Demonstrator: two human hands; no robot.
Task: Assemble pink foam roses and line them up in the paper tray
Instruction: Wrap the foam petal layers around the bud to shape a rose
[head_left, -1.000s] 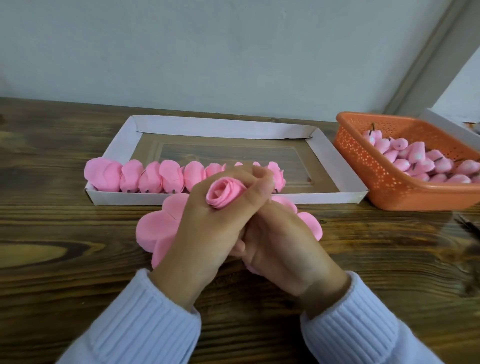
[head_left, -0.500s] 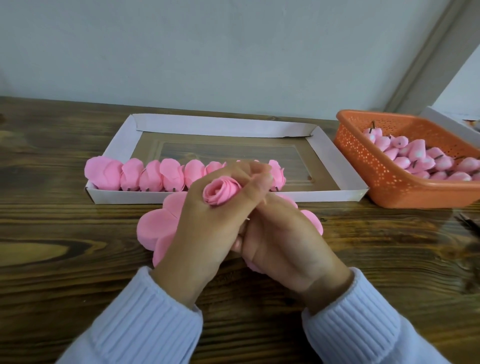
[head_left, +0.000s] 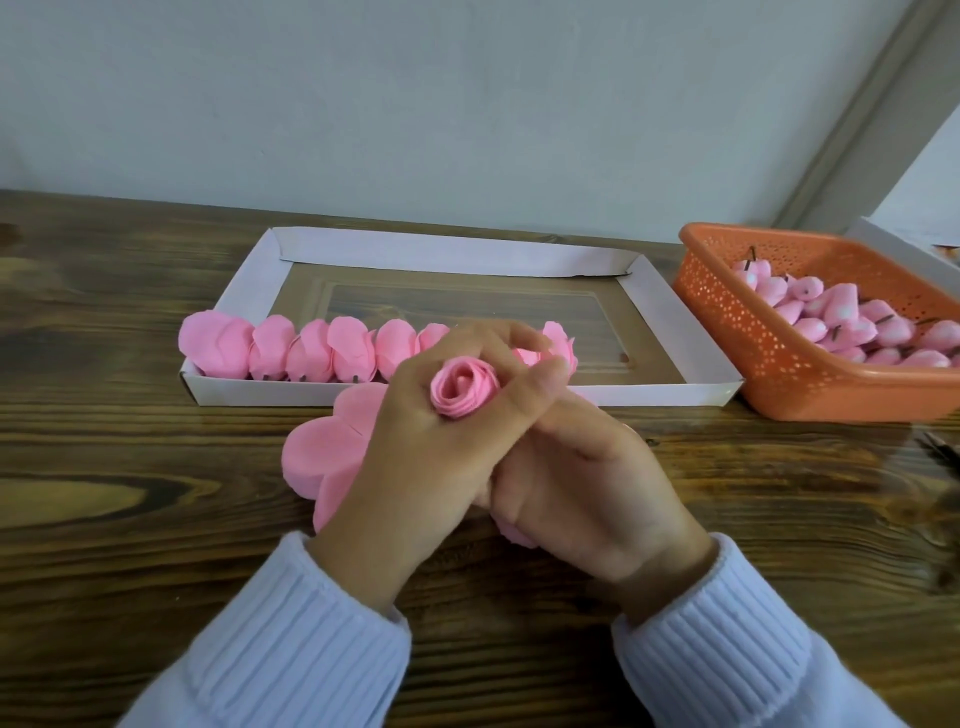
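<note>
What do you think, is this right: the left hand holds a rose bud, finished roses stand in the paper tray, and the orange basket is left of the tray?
Not quite. In the head view the orange basket stands right of the paper tray, not left. The left hand does hold the rose bud, and finished roses stand in the tray.

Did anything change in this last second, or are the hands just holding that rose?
Very little. The left hand keeps gripping the rosebud, which has turned slightly, showing its spiral more. The right hand stays tucked beneath. The petal sheet, the paper tray, its row of roses and the orange basket have not moved.
</note>
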